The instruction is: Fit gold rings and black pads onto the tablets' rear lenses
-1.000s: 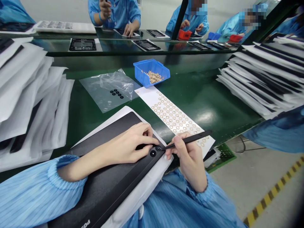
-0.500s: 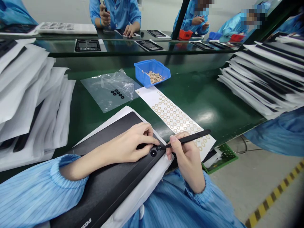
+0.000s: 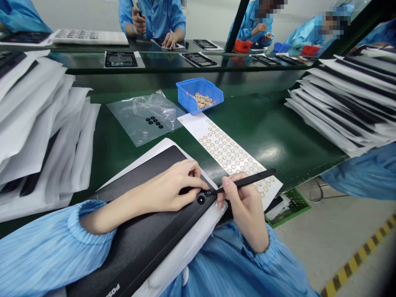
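Black panel (image 3: 148, 235) under left hand (image 3: 176, 185), black tweezers (image 3: 255, 178) gripped in right hand (image 3: 243, 202).
Panel's long axis runs near-left to far-right, lenses (image 3: 201, 199) at far-right end; left fingers bent beside them, can't tell if pinching. Tweezers point left, tip at smaller lens (image 3: 208, 193); white ring sheet (image 3: 193, 123) just beyond, blue bin (image 3: 185, 99) farther.

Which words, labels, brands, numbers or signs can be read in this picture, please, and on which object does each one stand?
"POS": white letters on the black panel; the rest is cut off at the lower edge.
Any marks around the smaller lens: too small to read.
Striped floor band: yellow and black, no readable words.
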Demonstrator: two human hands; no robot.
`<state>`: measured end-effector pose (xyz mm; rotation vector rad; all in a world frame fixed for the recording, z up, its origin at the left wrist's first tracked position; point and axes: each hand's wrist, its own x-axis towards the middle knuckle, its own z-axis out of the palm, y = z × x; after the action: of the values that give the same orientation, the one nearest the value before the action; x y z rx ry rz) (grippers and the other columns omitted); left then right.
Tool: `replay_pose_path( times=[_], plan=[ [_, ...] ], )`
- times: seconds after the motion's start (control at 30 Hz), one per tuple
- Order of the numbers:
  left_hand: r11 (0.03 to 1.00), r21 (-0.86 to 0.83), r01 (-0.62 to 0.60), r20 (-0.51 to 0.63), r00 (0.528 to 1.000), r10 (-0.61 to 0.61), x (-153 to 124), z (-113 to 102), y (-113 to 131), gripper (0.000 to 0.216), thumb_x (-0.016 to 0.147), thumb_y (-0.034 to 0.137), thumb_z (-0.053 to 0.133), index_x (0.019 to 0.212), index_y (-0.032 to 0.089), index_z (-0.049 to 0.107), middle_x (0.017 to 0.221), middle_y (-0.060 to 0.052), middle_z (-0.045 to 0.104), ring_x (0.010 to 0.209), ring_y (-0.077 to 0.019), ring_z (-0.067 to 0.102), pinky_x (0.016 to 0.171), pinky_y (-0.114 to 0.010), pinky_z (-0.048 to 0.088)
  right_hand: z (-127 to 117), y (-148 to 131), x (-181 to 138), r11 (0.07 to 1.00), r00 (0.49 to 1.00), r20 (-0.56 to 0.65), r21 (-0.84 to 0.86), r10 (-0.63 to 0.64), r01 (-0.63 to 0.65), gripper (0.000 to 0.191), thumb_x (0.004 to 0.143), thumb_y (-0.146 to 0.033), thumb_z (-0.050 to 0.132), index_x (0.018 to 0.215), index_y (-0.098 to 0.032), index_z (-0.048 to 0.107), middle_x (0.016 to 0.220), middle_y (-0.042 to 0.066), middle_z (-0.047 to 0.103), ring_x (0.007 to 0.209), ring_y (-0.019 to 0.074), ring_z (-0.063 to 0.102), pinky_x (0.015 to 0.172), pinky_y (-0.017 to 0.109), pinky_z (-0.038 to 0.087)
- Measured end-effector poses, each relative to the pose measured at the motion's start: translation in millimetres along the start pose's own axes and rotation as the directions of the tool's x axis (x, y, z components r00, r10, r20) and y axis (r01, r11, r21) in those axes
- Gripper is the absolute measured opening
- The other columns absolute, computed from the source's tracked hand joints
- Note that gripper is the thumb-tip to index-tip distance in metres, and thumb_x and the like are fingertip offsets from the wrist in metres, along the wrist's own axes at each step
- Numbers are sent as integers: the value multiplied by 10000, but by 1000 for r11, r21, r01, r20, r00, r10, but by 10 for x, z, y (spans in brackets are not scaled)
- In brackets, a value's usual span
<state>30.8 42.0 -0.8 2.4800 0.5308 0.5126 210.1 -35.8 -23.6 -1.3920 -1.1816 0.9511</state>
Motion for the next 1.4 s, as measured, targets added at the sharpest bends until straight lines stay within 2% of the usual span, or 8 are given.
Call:
replay_pose_path(
  times=[0.37,1.03,1.4],
  plan=[
    [1000,-4,13,8,1000,-13,-16,6,-10,280,856,131,454,1023,181,673,923,-66,537,904,-155,505,807,-273,436,-3,5,2,999,999,-10,-8,-31,31,222,902,-354,493,753,-198,440,543,-48,539,460,101,550,532,249,450],
    [1000,-9,-3,-2,1000,3,-10,4,-6,271,856,113,458,1005,156,681,909,-66,528,902,-149,502,807,-260,419,4,0,10,1000,1000,-14,4,3,-3,230,903,-353,494,742,-200,435,533,-53,541,453,102,556,538,254,451],
    [1000,-12,-2,4,1000,2,-2,2,-4,271,847,99,469,1007,138,685,910,-69,518,907,-149,496,818,-255,406,9,16,-1,999,999,-17,24,-42,43,211,892,-342,520,766,-189,447,538,-56,531,440,90,544,506,232,453]
  ],
)
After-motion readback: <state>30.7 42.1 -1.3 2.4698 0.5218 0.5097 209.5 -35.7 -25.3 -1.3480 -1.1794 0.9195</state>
